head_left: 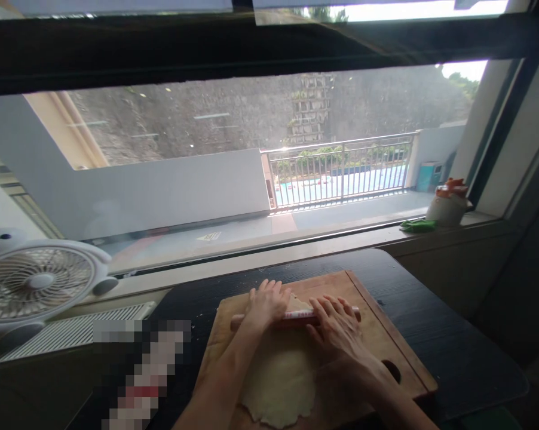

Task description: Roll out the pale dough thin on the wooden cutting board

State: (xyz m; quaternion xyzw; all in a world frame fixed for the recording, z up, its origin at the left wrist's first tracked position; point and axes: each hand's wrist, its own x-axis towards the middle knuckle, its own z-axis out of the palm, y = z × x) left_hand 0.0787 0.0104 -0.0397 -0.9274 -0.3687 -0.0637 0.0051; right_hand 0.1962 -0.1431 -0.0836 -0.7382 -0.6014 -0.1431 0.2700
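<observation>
A wooden rolling pin [299,318] with a white and red printed band lies crosswise over a thin, pale sheet of dough [278,385]. My left hand [268,301] is curled over the pin's left part, its end sticking out beyond the wrist. Toward the other end my right hand [336,321] wraps over the pin, thumb on the near side. The dough stretches from beyond the pin to the near side, with a ragged lower edge. Under it is a wooden cutting board [377,334] with a dark hole near its right corner.
The board rests on a black table [413,310]. A white fan [40,280] stands at the left by the window. On the sill at the right are a white pot [447,209] with an orange top and a green cloth [418,226]. A blurred-out strip lies left of the board.
</observation>
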